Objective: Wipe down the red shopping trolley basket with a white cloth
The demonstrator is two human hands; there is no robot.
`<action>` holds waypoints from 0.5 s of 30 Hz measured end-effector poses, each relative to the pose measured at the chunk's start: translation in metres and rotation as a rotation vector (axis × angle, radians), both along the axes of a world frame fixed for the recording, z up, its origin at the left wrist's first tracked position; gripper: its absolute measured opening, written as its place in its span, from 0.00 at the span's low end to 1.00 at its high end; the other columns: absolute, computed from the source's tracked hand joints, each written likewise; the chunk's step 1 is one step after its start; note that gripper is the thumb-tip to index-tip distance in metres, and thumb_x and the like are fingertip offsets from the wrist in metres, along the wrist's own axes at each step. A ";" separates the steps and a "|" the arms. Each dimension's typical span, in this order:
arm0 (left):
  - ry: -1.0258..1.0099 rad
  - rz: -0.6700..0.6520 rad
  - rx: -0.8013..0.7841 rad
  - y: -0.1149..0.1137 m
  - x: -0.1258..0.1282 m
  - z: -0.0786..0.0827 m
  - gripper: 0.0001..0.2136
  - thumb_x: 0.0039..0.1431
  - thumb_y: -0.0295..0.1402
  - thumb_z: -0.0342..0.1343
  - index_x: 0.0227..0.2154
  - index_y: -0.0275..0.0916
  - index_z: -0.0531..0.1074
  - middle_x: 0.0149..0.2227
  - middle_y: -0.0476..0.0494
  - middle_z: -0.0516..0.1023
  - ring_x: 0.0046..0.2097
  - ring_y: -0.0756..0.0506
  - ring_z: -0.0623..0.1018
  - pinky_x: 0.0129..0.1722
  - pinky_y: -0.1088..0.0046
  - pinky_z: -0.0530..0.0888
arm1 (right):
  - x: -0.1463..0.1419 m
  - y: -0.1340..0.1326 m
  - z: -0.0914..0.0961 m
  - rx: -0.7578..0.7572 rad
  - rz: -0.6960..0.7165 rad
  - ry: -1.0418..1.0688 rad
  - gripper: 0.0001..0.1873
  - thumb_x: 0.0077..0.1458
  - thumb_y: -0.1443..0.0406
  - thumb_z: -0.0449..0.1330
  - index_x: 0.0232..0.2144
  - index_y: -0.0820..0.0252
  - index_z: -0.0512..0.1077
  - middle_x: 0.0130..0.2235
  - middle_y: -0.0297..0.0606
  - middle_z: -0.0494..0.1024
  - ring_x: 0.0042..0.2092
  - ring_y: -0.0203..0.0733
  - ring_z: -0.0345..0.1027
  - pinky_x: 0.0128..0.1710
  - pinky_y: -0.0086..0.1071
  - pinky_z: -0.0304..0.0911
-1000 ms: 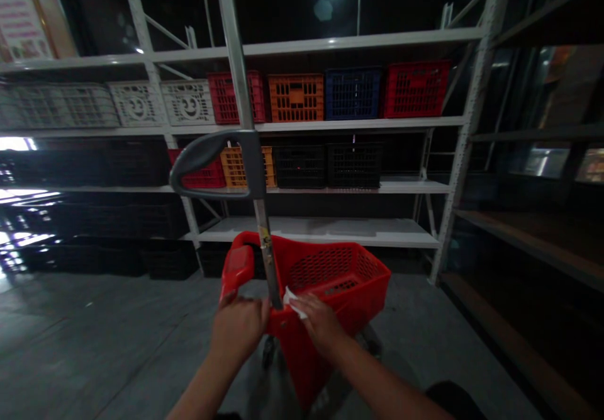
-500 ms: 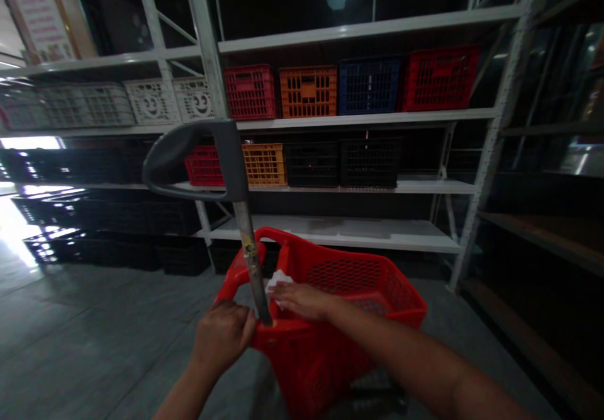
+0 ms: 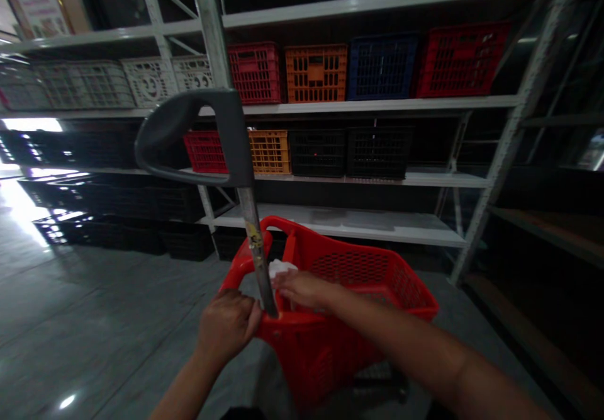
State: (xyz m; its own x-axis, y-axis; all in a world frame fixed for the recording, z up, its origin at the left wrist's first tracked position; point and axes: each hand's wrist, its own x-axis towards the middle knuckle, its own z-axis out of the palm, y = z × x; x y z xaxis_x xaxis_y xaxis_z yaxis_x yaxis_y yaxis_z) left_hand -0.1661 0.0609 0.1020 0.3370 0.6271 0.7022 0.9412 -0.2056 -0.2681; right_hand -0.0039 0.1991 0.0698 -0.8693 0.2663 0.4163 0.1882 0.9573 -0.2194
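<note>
White wad: bunched under and just past the fingertips of your right hand; likely soft and light, cloth or paper unclear, so press it flat from above.
Right fingers: laid close together over the wad; whether the thumb pinches it cannot be told.
Left hand: fingers curl over the near frame of the red cart, thumb towards the post.
Red cart: beneath both hands, its basket stretching beyond your right fingers; probably stiff, slick plastic that may roll, so brace it where your left fingers grip.
Post: rises between your hands, a grey handle above the fingers.
Crates: well beyond your fingertips, on shelving.
Right forearm: crosses the basket now; one second ago your right hand sat nearer, beside the post's foot.
</note>
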 end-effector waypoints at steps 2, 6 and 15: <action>-0.007 -0.008 0.004 -0.003 0.003 -0.001 0.16 0.55 0.34 0.46 0.13 0.40 0.66 0.16 0.47 0.72 0.24 0.47 0.71 0.31 0.67 0.67 | 0.010 -0.008 -0.002 0.018 0.091 -0.051 0.19 0.60 0.67 0.47 0.52 0.51 0.64 0.54 0.31 0.67 0.57 0.36 0.56 0.59 0.38 0.45; -0.022 -0.028 0.016 -0.009 0.010 -0.003 0.16 0.55 0.33 0.45 0.13 0.40 0.66 0.16 0.48 0.71 0.24 0.48 0.70 0.31 0.67 0.67 | 0.006 0.024 0.006 0.002 -0.050 -0.064 0.19 0.60 0.65 0.48 0.53 0.47 0.62 0.54 0.31 0.67 0.57 0.39 0.56 0.59 0.46 0.41; -0.023 0.014 0.029 -0.008 0.014 -0.001 0.16 0.55 0.33 0.46 0.13 0.40 0.66 0.15 0.48 0.71 0.23 0.48 0.70 0.32 0.67 0.67 | -0.046 0.092 0.011 -0.099 -0.480 0.204 0.19 0.55 0.72 0.53 0.50 0.66 0.66 0.52 0.47 0.69 0.55 0.47 0.60 0.53 0.40 0.56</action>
State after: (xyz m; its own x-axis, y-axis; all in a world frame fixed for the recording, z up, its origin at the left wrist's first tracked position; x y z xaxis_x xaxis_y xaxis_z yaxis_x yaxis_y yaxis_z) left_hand -0.1520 0.0524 0.1006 0.3123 0.6111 0.7273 0.9498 -0.1853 -0.2521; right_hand -0.0499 0.2912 0.0805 -0.5434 0.6613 0.5171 0.5444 0.7465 -0.3825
